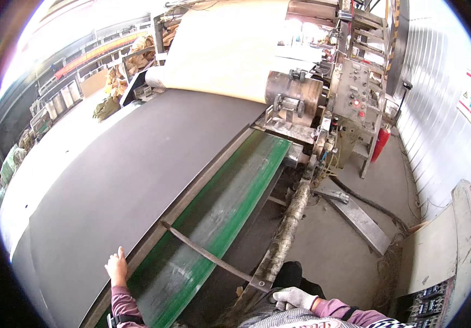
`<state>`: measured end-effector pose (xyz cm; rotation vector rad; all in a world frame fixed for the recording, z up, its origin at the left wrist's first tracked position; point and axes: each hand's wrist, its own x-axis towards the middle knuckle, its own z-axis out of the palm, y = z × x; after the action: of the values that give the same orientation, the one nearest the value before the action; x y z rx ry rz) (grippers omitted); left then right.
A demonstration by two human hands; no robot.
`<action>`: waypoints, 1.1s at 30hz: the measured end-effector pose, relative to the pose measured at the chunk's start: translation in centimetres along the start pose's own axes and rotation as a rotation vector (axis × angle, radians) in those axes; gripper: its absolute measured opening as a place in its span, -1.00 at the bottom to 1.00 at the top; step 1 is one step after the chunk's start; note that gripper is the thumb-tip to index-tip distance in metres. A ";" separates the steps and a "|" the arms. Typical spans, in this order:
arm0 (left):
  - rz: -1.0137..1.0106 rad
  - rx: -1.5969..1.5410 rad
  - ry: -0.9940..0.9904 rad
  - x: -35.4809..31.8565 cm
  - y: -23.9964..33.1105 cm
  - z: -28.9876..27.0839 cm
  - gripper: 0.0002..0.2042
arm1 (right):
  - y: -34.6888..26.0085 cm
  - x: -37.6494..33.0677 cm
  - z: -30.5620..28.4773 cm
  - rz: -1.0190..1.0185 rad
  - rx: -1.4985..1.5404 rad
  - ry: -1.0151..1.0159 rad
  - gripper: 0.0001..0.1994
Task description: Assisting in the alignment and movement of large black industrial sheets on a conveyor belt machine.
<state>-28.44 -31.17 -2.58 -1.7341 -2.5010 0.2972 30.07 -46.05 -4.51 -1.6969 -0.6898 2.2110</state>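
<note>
Bare left hand (117, 267), fingers extended and loosely spread, rests flat at the near edge of the wide dark sheet (131, 180); nothing is clasped, the palm only presses or steadies the sheet's border. From this hand the sheet runs away toward 1 o'clock, its long axis climbing from the lower left of the view up to the pale paper web (222, 46) and the rusty steel roller (293, 90) at the machine head. Just to the hand's 3 o'clock lies the green-painted side rail (230, 197), parallel to the sheet, crossed diagonally by a flat metal bar (208, 254) that ends in a bracket toward 4 o'clock. Right hand (293, 298) (in a white work glove) sits well apart at 4 o'clock from the left hand, close to the body, curled loosely; whether it grips anything cannot be told. Left hand is clearly the nearer one to the sheet; the right is off the machine side, above the concrete floor (328, 240). Control panel (355, 90) with buttons stands at far 1 o'clock.
</note>
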 end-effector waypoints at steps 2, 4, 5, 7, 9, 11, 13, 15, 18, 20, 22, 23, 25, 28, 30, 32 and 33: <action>-0.108 0.156 -0.064 -3.0 -5.1 1.7 -0.59 | -0.2 0.0 -0.2 0.016 -0.010 -0.022 -0.72; 0.005 0.109 0.015 -4.2 -6.9 2.6 -0.61 | -0.4 0.1 -0.2 0.003 -0.013 -0.038 -0.71; 0.106 0.049 0.121 -4.1 -6.7 2.8 -0.63 | -0.4 0.1 -0.2 -0.007 -0.009 -0.037 -0.71; 0.170 0.082 0.176 -2.9 -4.2 2.5 -0.66 | -0.4 0.1 -0.3 -0.012 -0.045 -0.031 -0.71; 0.155 0.105 0.145 -0.6 0.0 1.6 -0.67 | -0.1 0.1 -0.2 -0.019 -0.050 -0.024 -0.69; 0.151 0.115 0.188 1.6 4.4 0.3 -0.63 | 0.3 0.1 0.0 -0.029 -0.011 0.018 -0.73; 0.092 0.041 0.150 3.4 8.0 -0.9 -0.63 | 0.4 -0.1 0.0 -0.053 -0.028 0.013 -0.72; 0.251 0.063 0.140 4.6 10.1 -1.6 -0.61 | 0.5 -0.3 0.2 -0.052 -0.050 0.027 -0.71; 0.446 -0.129 0.357 5.1 9.4 -1.0 -0.62 | 0.3 -0.4 0.0 -0.071 -0.089 0.011 -0.70; 0.373 -0.029 0.311 4.5 6.3 0.5 -0.59 | 0.3 -0.4 0.0 -0.071 -0.086 0.004 -0.70; 0.234 0.111 0.284 3.3 2.0 2.5 -0.61 | 0.5 -0.3 -0.2 -0.069 -0.068 0.005 -0.70; 0.157 0.154 0.243 2.6 -0.5 3.5 -0.63 | 0.6 -0.2 -0.3 -0.083 -0.070 0.001 -0.70; -0.083 0.041 0.166 1.0 -5.1 5.1 -0.62 | 0.6 0.0 -0.2 -0.071 -0.067 0.009 -0.69; -0.249 0.040 0.108 -0.5 -8.9 6.2 -0.57 | 0.3 0.0 -0.3 -0.043 -0.029 0.008 -0.73; -0.176 0.091 0.137 -0.6 -9.0 6.0 -0.53 | 0.0 0.0 -0.2 -0.033 -0.024 0.000 -0.73; -0.072 0.138 0.152 0.2 -7.3 5.4 -0.48 | -0.1 0.0 -0.2 -0.037 -0.050 0.008 -0.72; -0.133 0.035 0.169 0.7 -5.9 5.1 -0.44 | -0.1 0.0 -0.2 -0.037 -0.052 0.018 -0.72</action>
<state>-35.04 -33.05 -6.38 -1.5026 -2.4589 0.1760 30.27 -45.94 -4.52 -1.7125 -0.7747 2.1688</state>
